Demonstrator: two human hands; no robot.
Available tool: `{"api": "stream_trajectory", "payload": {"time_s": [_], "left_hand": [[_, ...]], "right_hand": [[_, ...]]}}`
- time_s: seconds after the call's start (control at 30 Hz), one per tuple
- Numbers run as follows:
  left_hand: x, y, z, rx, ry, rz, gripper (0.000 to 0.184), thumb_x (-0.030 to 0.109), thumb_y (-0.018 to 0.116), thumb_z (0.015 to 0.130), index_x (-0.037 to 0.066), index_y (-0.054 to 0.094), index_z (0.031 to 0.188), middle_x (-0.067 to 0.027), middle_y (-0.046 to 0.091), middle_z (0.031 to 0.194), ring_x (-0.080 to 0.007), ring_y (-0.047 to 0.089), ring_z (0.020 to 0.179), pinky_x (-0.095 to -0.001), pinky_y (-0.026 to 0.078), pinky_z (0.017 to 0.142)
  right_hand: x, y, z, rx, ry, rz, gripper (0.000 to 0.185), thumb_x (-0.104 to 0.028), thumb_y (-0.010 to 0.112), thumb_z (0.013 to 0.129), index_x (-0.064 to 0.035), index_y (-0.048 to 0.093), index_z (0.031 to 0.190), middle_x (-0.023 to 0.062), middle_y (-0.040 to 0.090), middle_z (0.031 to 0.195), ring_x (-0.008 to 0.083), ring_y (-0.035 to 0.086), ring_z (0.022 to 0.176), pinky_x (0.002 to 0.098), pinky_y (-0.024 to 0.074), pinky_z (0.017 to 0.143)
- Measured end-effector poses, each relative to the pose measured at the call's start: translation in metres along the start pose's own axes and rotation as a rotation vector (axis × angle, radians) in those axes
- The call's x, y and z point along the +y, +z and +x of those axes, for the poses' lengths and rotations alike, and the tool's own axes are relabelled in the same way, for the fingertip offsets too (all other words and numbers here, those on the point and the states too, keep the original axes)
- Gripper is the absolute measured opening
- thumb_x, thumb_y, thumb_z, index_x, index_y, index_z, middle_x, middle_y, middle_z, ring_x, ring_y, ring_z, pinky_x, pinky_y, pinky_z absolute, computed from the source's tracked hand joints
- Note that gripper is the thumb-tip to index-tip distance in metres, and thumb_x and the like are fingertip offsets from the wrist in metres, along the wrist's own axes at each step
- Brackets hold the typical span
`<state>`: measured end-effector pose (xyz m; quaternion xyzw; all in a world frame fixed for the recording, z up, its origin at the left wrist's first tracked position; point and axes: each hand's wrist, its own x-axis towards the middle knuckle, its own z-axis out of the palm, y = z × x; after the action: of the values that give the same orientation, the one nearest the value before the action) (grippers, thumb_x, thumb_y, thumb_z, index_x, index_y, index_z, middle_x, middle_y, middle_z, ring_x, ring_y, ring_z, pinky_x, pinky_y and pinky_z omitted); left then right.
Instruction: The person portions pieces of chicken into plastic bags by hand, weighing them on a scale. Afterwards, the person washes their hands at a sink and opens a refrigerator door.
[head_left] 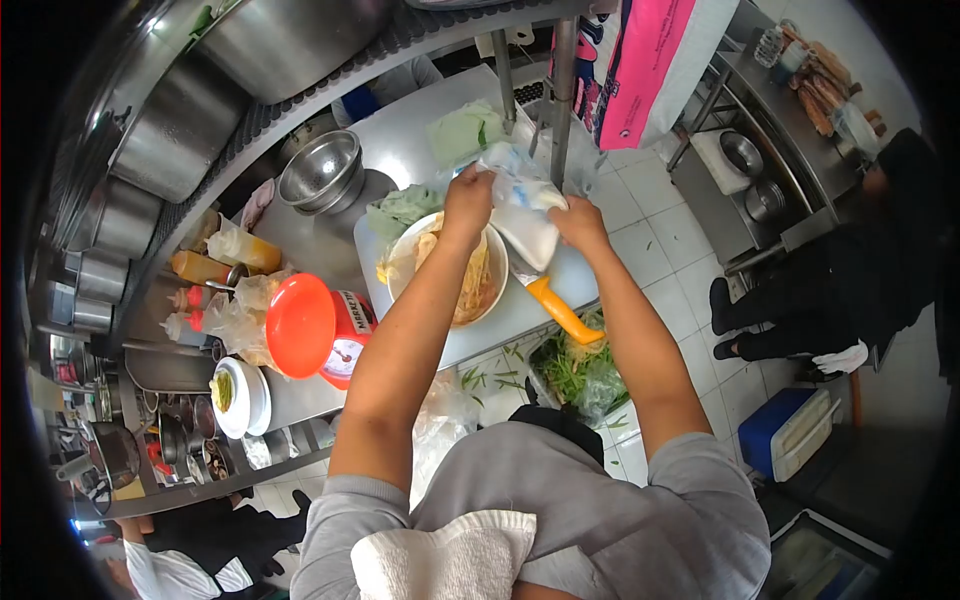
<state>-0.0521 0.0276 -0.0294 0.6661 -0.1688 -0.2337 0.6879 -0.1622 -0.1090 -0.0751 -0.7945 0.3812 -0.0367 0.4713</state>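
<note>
Plastic bag, upper ctr, gripped by closed fingers of L hand & prob. R hand; bowl ctr, orange-handled tool just right.

I see the desk free at nine o'clock from the white bowl; shiny bowls block ten, the red scale eight.

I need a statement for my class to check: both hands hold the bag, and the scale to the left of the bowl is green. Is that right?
Not quite: the scale is red, not green, as the head view shows. The left hand and right hand do hold the bag, and the scale is left of the bowl.
</note>
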Motion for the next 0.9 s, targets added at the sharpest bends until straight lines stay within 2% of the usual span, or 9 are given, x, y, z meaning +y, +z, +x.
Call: {"api": "stream_trajectory", "payload": {"time_s": [0.17, 0.23, 0.37, 0.53, 0.7, 0.77, 0.8, 0.87, 0.9], "left_hand": [[-0.007, 0.009, -0.008, -0.054, 0.005, 0.288, 0.024, 0.015, 0.049, 0.083, 0.002, 0.063, 0.098, -0.0111, 0.066, 0.082, -0.0202, 0.061, 0.072, -0.0306, 0.046, 0.067], [-0.012, 0.013, -0.009, -0.113, 0.216, 0.489, 0.024, 0.015, 0.05, 0.082, 0.003, 0.063, 0.099, -0.0178, 0.064, 0.085, -0.0294, 0.062, 0.078, -0.0344, 0.047, 0.071], [-0.005, 0.028, -0.026, -0.176, 0.323, 0.667, 0.024, 0.016, 0.05, 0.084, 0.0, 0.062, 0.098, -0.0092, 0.066, 0.085, -0.021, 0.061, 0.075, -0.0311, 0.046, 0.069], [-0.012, 0.038, -0.042, -0.387, 0.291, 0.574, 0.027, 0.019, 0.051, 0.087, 0.005, 0.061, 0.108, -0.0141, 0.064, 0.104, -0.0264, 0.061, 0.092, -0.032, 0.045, 0.082], [-0.035, 0.033, -0.028, -0.218, 0.516, 0.672, 0.028, 0.018, 0.05, 0.087, 0.003, 0.06, 0.108, -0.0167, 0.06, 0.112, -0.0317, 0.057, 0.103, -0.0354, 0.043, 0.087], [-0.017, 0.034, -0.026, -0.262, 0.267, 0.651, 0.027, 0.016, 0.05, 0.086, 0.002, 0.06, 0.106, -0.0193, 0.059, 0.109, -0.034, 0.057, 0.101, -0.0362, 0.043, 0.086], [-0.016, 0.033, -0.026, -0.258, 0.259, 0.649, 0.027, 0.016, 0.05, 0.086, 0.002, 0.06, 0.106, -0.0193, 0.059, 0.109, -0.034, 0.057, 0.101, -0.0362, 0.043, 0.086], [-0.015, 0.035, -0.025, -0.242, 0.471, 0.652, 0.024, 0.013, 0.05, 0.084, 0.002, 0.061, 0.102, -0.0201, 0.061, 0.099, -0.0357, 0.058, 0.095, -0.0377, 0.044, 0.084], [-0.014, 0.035, -0.024, -0.245, 0.469, 0.65, 0.024, 0.013, 0.05, 0.084, 0.002, 0.061, 0.102, -0.0201, 0.061, 0.099, -0.0357, 0.058, 0.095, -0.0377, 0.044, 0.084]], "right_hand": [[0.005, 0.009, -0.007, -0.028, -0.167, 0.476, 0.021, -0.02, 0.057, 0.078, -0.0026, 0.062, 0.089, 0.004, 0.061, 0.069, 0.0119, 0.053, 0.05, 0.024, 0.0438, 0.048], [0.007, 0.007, -0.008, -0.043, -0.145, 0.558, 0.022, -0.021, 0.056, 0.079, -0.0035, 0.063, 0.09, 0.0038, 0.061, 0.07, 0.0106, 0.055, 0.053, 0.0252, 0.0449, 0.048], [0.003, 0.007, -0.017, -0.001, -0.026, 0.72, 0.02, -0.019, 0.053, 0.083, -0.0051, 0.061, 0.096, 0.0041, 0.062, 0.075, 0.0108, 0.057, 0.06, 0.0266, 0.0467, 0.049], [0.029, 0.024, -0.005, 0.024, -0.031, 0.749, 0.023, -0.013, 0.052, 0.084, -0.0024, 0.056, 0.104, 0.0067, 0.062, 0.086, 0.0128, 0.06, 0.067, 0.0274, 0.0493, 0.053], [0.045, 0.011, -0.009, -0.203, -0.029, 0.744, 0.034, -0.011, 0.055, 0.083, -0.0012, 0.051, 0.115, 0.0106, 0.062, 0.094, 0.0203, 0.063, 0.079, 0.0331, 0.0519, 0.064], [0.042, -0.007, -0.03, 0.214, -0.228, 0.035, 0.048, -0.011, 0.06, 0.08, -0.0008, 0.044, 0.124, 0.0144, 0.061, 0.096, 0.0274, 0.062, 0.083, 0.0391, 0.05, 0.074], [0.031, -0.016, -0.04, 0.206, -0.226, 0.031, 0.048, -0.011, 0.06, 0.08, -0.0008, 0.044, 0.124, 0.0144, 0.061, 0.096, 0.0274, 0.062, 0.083, 0.0391, 0.05, 0.074], [0.008, -0.036, -0.058, 0.792, -0.854, -0.372, 0.061, -0.015, 0.063, 0.077, -0.0004, 0.036, 0.13, 0.0161, 0.061, 0.094, 0.0337, 0.059, 0.087, 0.0417, 0.0468, 0.079], [0.0, -0.041, -0.06, 0.791, -0.851, -0.375, 0.061, -0.015, 0.063, 0.077, -0.0004, 0.036, 0.13, 0.0161, 0.061, 0.094, 0.0337, 0.059, 0.087, 0.0417, 0.0468, 0.079]]}}
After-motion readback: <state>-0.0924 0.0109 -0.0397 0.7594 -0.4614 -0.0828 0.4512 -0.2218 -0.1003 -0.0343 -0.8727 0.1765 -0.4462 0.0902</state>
